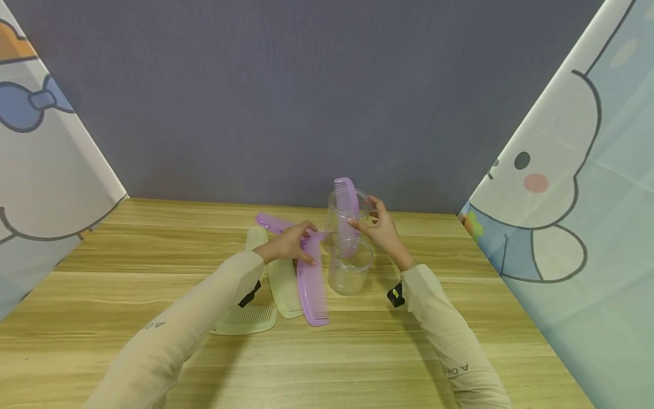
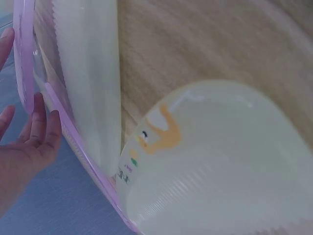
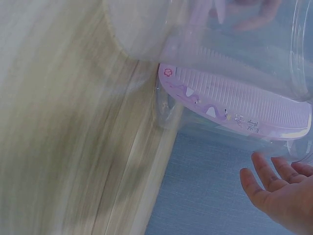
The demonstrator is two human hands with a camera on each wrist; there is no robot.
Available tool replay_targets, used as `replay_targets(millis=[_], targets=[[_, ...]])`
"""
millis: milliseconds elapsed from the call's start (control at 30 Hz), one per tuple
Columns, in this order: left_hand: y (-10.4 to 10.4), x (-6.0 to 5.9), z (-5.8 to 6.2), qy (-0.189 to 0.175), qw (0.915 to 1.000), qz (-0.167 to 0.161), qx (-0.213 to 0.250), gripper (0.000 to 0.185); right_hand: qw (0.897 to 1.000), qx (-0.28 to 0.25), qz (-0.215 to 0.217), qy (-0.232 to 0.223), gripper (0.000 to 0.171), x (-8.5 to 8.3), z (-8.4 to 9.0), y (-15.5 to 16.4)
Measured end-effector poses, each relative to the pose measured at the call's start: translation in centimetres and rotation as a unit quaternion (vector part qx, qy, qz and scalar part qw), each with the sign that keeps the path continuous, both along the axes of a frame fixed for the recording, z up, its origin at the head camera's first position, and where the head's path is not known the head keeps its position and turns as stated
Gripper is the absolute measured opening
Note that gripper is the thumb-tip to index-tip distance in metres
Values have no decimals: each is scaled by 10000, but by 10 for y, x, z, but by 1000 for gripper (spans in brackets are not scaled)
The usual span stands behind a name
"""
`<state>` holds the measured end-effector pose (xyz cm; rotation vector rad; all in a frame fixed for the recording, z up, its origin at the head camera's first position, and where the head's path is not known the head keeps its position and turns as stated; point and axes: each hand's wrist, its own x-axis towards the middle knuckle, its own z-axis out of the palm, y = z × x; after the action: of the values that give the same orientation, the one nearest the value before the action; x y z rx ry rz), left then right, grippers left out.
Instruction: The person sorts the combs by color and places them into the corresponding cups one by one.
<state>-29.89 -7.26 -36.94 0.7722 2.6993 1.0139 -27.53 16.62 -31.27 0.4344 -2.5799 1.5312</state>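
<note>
Wooden table (image 1: pixel 153 352) carries green combs (image 1: pixel 286 289), partly hidden under the left hand (image 1: pixel 286 244), whose fingers curl on a purple comb (image 1: pixel 311 289). At its three o'clock, right hand (image 1: pixel 380 230) fingertips pinch the clear cup (image 1: pixel 349 218) rim; another comb (image 1: pixel 346 210) stands inside, blurred through plastic.

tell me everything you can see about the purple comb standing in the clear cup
The purple comb is translucent lilac plastic with fine teeth along one edge and, in the right wrist view, small white printed patterns on its spine. It stands nearly upright inside the far clear cup, its rounded top poking above the rim. The cup sits on the wooden table, behind a second clear cup. The right hand is at the cup's rim, beside the comb; whether the fingers touch the comb itself cannot be told.
</note>
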Motion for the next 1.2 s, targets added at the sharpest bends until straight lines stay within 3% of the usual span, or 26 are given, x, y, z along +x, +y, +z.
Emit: replay_targets(millis=[67, 300, 533, 1200], targets=[[0, 0, 1, -11, 10000, 25, 81, 77, 10000, -8, -2, 1, 77, 0, 0, 0], [1, -3, 5, -243, 9980, 220, 545, 76, 9998, 42, -116, 175, 83, -28, -28, 11], [2, -1, 9, -513, 9921, 394, 1075, 77, 9998, 67, -121, 174, 83, -28, -28, 11], [-1, 2, 16, -658, 9765, 479, 1996, 57, 9997, 49, -151, 183, 82, -29, -29, 10]])
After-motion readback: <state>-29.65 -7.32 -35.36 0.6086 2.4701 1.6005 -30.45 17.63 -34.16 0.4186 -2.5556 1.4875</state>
